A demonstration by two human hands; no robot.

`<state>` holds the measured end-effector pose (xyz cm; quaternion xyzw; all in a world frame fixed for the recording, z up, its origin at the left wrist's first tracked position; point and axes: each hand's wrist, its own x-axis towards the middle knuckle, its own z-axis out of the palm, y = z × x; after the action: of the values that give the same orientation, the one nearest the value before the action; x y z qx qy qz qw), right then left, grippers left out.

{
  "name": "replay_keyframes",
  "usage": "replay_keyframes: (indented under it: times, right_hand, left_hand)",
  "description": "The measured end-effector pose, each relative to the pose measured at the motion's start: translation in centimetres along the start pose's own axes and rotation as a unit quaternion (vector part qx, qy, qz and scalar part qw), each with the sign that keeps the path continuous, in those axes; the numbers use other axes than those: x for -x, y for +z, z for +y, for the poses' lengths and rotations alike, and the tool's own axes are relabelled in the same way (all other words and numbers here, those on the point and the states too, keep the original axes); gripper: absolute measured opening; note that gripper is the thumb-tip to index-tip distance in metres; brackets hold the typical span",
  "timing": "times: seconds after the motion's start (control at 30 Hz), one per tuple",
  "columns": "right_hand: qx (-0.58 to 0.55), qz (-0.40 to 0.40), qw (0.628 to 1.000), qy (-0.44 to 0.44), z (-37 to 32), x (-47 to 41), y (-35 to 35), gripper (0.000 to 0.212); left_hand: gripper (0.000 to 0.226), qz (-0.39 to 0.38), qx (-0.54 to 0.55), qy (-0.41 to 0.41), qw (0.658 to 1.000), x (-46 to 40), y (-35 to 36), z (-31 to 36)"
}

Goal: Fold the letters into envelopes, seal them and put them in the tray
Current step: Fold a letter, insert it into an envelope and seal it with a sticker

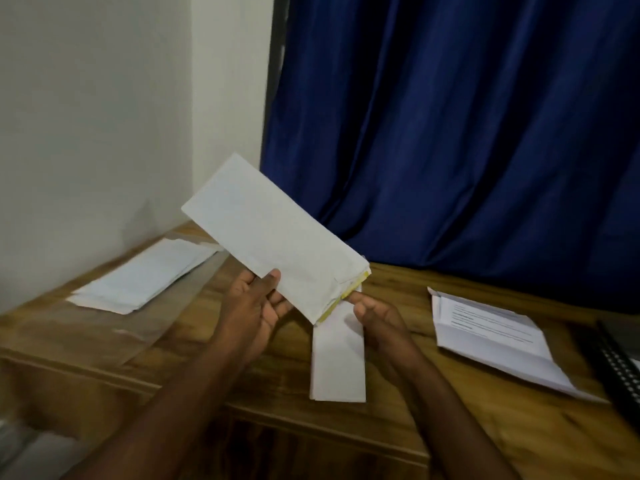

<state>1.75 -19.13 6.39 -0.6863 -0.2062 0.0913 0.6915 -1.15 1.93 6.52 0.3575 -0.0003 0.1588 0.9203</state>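
Note:
A long white envelope (273, 233) is held up above the wooden table (415, 410), slanting from upper left to lower right. My left hand (256, 306) grips its lower edge, thumb on the front. A yellow strip shows at its lower right end, where my right hand (375, 320) touches it with a fingertip, the other fingers curled. A folded white letter (337, 358) lies on the table under my hands. At the left, a clear tray (114, 327) holds several white envelopes (149, 271).
A stack of printed letters, partly folded (498, 334), lies at the right. A dark keyboard-like object (620, 372) sits at the far right edge. A blue curtain (450, 133) hangs behind the table and a white wall (104, 116) stands to the left.

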Motion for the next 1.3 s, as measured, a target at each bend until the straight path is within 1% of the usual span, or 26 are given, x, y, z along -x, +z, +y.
replay_keyframes:
  times: [0.1,0.17,0.2,0.33,0.4,0.5,0.57,0.63,0.7,0.73,0.77,0.8,0.83,0.87,0.9,0.93,0.97,1.0,1.03,1.07,1.1,1.13,1.17,1.2,1.23,1.3]
  right_hand:
    - [0.024,0.062,0.998,-0.003,-0.8,0.7,0.2,0.032]
    - [0.053,0.097,0.994,-0.001,-0.9,0.8,-0.3,0.015]
    - [0.067,0.105,0.992,-0.002,-1.0,0.9,-0.6,0.011]
    - [0.082,0.083,0.993,0.017,-1.4,1.4,-1.8,0.016]
    - [0.099,0.078,0.992,0.023,-1.4,1.3,-1.7,0.019]
    - [0.129,0.093,0.986,0.041,-1.4,1.0,-1.3,0.024]
    - [0.132,0.097,0.986,0.042,-1.5,0.6,-1.1,0.024]
    - [0.121,0.092,0.987,0.047,-1.3,0.3,-1.1,0.02]
    - [0.112,0.073,0.989,0.067,-1.2,0.2,-1.4,0.018]
    - [0.118,0.06,0.988,0.082,-1.1,0.3,-1.7,0.017]
    - [0.132,0.047,0.985,0.101,-1.1,0.3,-2.1,0.015]
    - [0.154,0.036,0.98,0.124,-1.0,0.5,-2.6,0.015]
    - [0.175,0.026,0.973,0.148,-1.1,0.7,-3.0,0.018]
    - [0.193,0.021,0.966,0.171,-1.0,0.8,-3.4,0.023]
    - [0.206,0.018,0.96,0.189,-0.8,1.0,-3.7,0.027]
    - [0.216,0.016,0.956,0.2,-0.6,1.2,-4.0,0.027]
    - [0.226,0.015,0.952,0.208,-0.6,1.4,-4.2,0.027]
    - [0.233,0.014,0.948,0.216,-0.6,1.5,-4.3,0.028]
    - [0.24,0.016,0.944,0.224,-0.5,1.6,-4.3,0.031]
    - [0.242,0.021,0.942,0.232,-0.4,1.7,-4.4,0.034]
    - [0.24,0.027,0.941,0.235,-0.5,1.7,-4.4,0.034]
    - [0.236,0.033,0.942,0.234,-0.7,1.8,-4.2,0.031]
    - [0.231,0.037,0.945,0.229,-0.9,1.9,-4.1,0.027]
    - [0.228,0.041,0.947,0.224,-1.1,1.9,-4.1,0.023]
    - [0.23,0.042,0.947,0.221,-1.1,2.0,-4.0,0.019]
    - [0.235,0.047,0.946,0.219,-1.1,2.1,-4.0,0.016]
  left_hand:
    - [0.033,0.014,0.003,-0.033,0.999,1.0,0.9,-2.9]
    - [0.035,0.014,0.003,-0.047,0.999,1.5,1.0,-3.8]
    - [0.034,0.017,0.003,-0.053,0.998,1.7,1.0,-4.0]
    - [0.034,0.028,0.003,-0.084,0.996,2.5,0.3,-4.2]
    - [0.038,0.025,0.008,-0.108,0.994,2.9,-0.2,-4.2]
    - [0.047,0.009,0.012,-0.154,0.988,3.3,-0.8,-4.0]
    - [0.053,0.003,0.016,-0.189,0.982,3.4,-1.2,-3.8]
    - [0.05,-0.003,0.012,-0.226,0.974,3.8,-1.4,-3.4]
    - [0.045,-0.033,-0.04,-0.283,0.958,4.7,-1.4,-2.4]
    - [0.046,-0.071,-0.1,-0.323,0.939,5.4,-1.3,-1.6]
    - [0.049,-0.129,-0.175,-0.362,0.906,6.3,-1.3,-0.6]
    - [0.05,-0.189,-0.256,-0.392,0.863,7.1,-1.2,0.3]
    - [0.048,-0.24,-0.336,-0.398,0.819,7.9,-1.0,1.2]
    - [0.042,-0.279,-0.414,-0.366,0.785,8.5,-0.6,1.9]
    - [0.034,-0.306,-0.484,-0.292,0.766,8.8,-0.3,2.1]
    - [0.032,-0.315,-0.546,-0.193,0.752,8.7,0.0,2.1]
    - [0.043,-0.309,-0.6,-0.088,0.733,8.1,0.1,2.0]
    - [0.062,-0.299,-0.646,0.012,0.702,7.3,0.3,1.8]
    - [0.083,-0.303,-0.687,0.09,0.655,6.1,0.5,1.5]
    - [0.102,-0.325,-0.715,0.139,0.604,4.9,0.6,1.0]
    - [0.116,-0.355,-0.735,0.16,0.555,3.5,0.6,0.4]
    - [0.124,-0.375,-0.753,0.164,0.515,2.3,0.6,-0.3]
    - [0.128,-0.384,-0.768,0.162,0.486,1.4,0.7,-1.1]
    - [0.13,-0.387,-0.778,0.151,0.471,0.8,0.8,-1.8]
    - [0.13,-0.389,-0.782,0.137,0.467,0.2,0.9,-2.5]
    - [0.129,-0.394,-0.778,0.122,0.475,-0.4,1.0,-3.6]
